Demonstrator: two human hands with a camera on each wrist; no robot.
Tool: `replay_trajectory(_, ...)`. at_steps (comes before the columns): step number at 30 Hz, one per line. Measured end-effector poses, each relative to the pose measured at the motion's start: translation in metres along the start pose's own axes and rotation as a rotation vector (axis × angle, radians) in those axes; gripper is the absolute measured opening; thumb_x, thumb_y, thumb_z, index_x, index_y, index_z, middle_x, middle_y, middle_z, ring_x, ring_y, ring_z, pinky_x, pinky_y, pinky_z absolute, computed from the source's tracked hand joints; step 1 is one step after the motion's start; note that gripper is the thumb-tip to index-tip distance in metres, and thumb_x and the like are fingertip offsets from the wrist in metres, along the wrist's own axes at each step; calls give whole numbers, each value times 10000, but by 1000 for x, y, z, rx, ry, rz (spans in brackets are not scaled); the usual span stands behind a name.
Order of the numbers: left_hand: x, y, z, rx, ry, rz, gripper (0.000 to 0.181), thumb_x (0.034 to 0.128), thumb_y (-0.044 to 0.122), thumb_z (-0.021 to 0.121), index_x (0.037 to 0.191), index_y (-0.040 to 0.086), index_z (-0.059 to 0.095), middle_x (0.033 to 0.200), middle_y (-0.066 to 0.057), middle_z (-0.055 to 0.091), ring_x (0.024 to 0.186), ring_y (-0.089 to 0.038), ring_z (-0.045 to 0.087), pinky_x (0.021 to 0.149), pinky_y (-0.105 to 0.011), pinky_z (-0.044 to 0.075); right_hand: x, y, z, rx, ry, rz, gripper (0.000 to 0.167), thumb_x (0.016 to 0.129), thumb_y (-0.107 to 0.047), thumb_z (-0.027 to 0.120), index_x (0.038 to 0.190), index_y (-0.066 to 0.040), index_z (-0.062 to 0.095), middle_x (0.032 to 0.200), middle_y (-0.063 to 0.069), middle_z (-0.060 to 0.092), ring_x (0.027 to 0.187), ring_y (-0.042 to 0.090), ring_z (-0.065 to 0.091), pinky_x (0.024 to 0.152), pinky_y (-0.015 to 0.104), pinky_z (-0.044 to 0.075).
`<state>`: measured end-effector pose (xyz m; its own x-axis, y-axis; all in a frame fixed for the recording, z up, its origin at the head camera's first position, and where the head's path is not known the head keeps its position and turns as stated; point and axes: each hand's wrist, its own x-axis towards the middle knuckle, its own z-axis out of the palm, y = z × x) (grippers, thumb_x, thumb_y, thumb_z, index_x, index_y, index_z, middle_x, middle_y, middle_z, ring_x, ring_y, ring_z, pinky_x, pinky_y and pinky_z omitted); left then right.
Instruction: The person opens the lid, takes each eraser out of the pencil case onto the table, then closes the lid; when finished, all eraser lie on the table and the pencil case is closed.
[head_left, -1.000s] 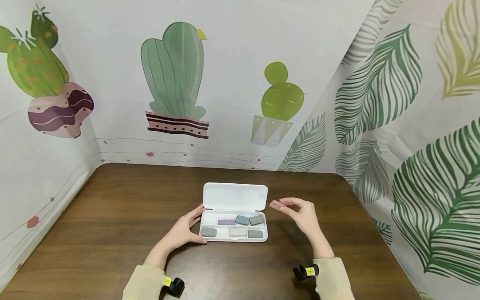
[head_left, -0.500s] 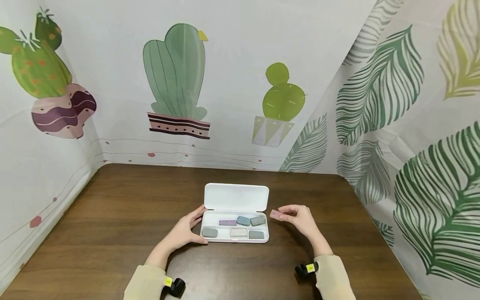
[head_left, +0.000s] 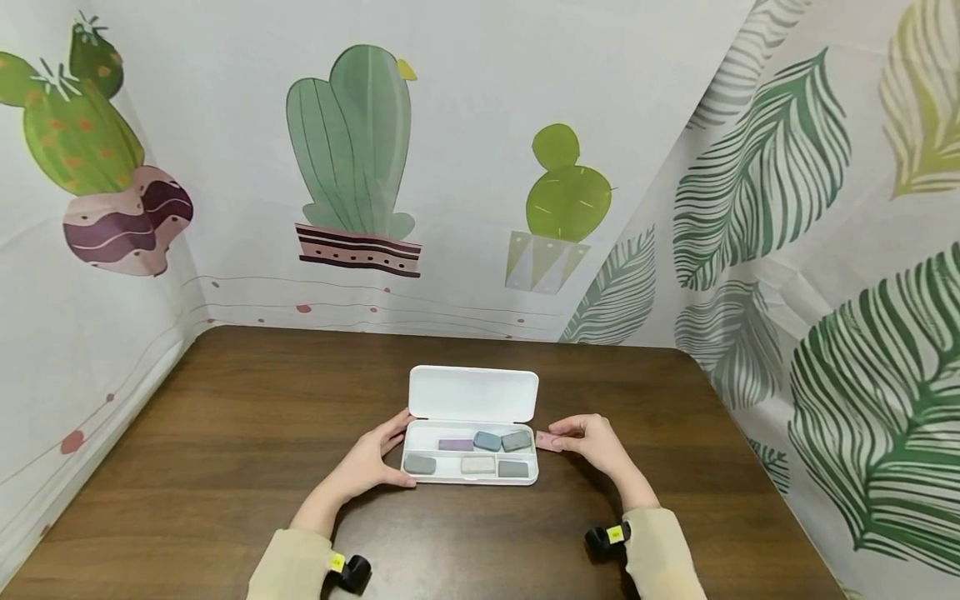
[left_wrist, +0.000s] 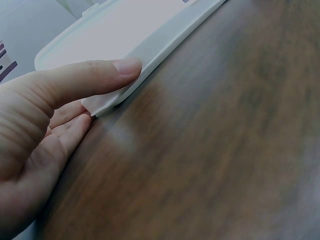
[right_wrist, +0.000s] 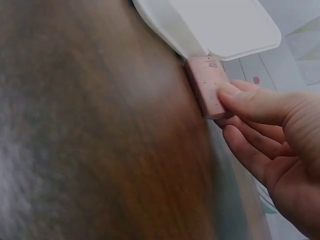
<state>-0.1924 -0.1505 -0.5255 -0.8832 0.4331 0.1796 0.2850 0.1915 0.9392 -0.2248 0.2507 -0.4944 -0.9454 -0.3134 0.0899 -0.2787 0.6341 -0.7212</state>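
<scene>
A white case (head_left: 471,479) lies with its lid raised on the table, holding a purple block (head_left: 455,445), a blue block (head_left: 487,441) and several grey or whitish blocks. My left hand (head_left: 365,463) grips the case's left end, thumb at the front edge and fingers behind, also in the left wrist view (left_wrist: 45,110). My right hand (head_left: 597,443) pinches a pink eraser (head_left: 548,441) between thumb and fingers just beside the case's right end. In the right wrist view the eraser (right_wrist: 207,86), marked 4B, is close to the case's corner; whether they touch I cannot tell.
The brown wooden table (head_left: 480,542) runs back to a white cloth (head_left: 465,167) printed with cacti and leaves. The raised lid (head_left: 473,394) stands behind the case's tray.
My right hand has moved down and slightly left with the pink eraser, bringing it nearer the table and the case's right end. The left hand keeps its grip.
</scene>
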Motion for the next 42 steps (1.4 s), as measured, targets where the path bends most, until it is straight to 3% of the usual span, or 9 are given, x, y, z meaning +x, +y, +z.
replay_trajectory(4, 0, 1, 0, 2, 5, -18, 1125, 613, 28, 908, 1503, -98, 231, 1509, -299, 356, 1384, -441, 352, 1138, -216, 392, 1, 1, 3, -5, 19, -4, 219, 814, -110, 775, 1002, -1, 755, 953, 127, 755, 879, 223, 705, 744, 188, 584)
replay_trajectory(6, -1, 0, 0, 6, 6, -19, 1125, 615, 30, 908, 1504, -96, 231, 1510, -299, 354, 1384, -444, 349, 1126, -178, 389, 1, 2, 4, -5, 31, -8, 207, 813, -93, 771, 995, 5, 754, 946, 132, 754, 858, 190, 703, 732, 185, 583)
replay_trajectory(13, 0, 0, -1, 0, 3, 6, 1117, 622, 40, 907, 1500, -105, 230, 1500, -314, 359, 1379, -460, 350, 1151, -391, 373, 4, 4, 5, -14, 54, -8, 182, 810, -78, 774, 973, 1, 758, 933, 128, 755, 845, 185, 706, 731, 192, 583)
replay_trajectory(15, 0, 0, -1, -1, 5, 5, 1120, 617, 38, 908, 1499, -105, 233, 1497, -314, 364, 1376, -460, 354, 1152, -362, 383, 5, 3, 5, -24, 59, -10, 177, 808, -84, 778, 965, -4, 762, 927, 123, 756, 857, 216, 709, 736, 205, 586)
replay_trajectory(22, 1, 1, -1, -15, 4, -20, 1144, 601, 42, 917, 1509, -81, 233, 1511, -275, 371, 1388, -413, 355, 1087, -80, 364, 5, -1, 6, -74, 97, 12, 149, 786, -77, 790, 929, -39, 780, 910, 91, 763, 889, 225, 709, 769, 249, 593)
replay_trajectory(29, 1, 2, -1, -11, -2, -24, 1144, 602, 38, 913, 1511, -81, 229, 1507, -283, 373, 1391, -419, 357, 1123, -160, 383, 6, -1, 7, -93, 143, 10, 143, 756, -76, 814, 896, -55, 791, 892, 87, 767, 886, 243, 725, 768, 287, 611)
replay_trajectory(35, 0, 3, 0, -37, -3, -30, 1145, 607, 45, 913, 1516, -69, 226, 1515, -271, 366, 1409, -391, 340, 1093, -80, 355, 5, -5, 8, -80, 159, 17, 137, 756, -77, 818, 889, -58, 790, 891, 83, 767, 866, 228, 728, 746, 242, 606)
replay_trajectory(42, 0, 1, 0, -24, -4, -27, 1142, 613, 54, 914, 1516, -69, 226, 1516, -272, 364, 1406, -392, 346, 1112, -122, 370, 6, -31, 7, -43, 205, -2, 118, 778, -92, 810, 886, -57, 781, 869, 68, 763, 793, 188, 703, 674, 203, 581)
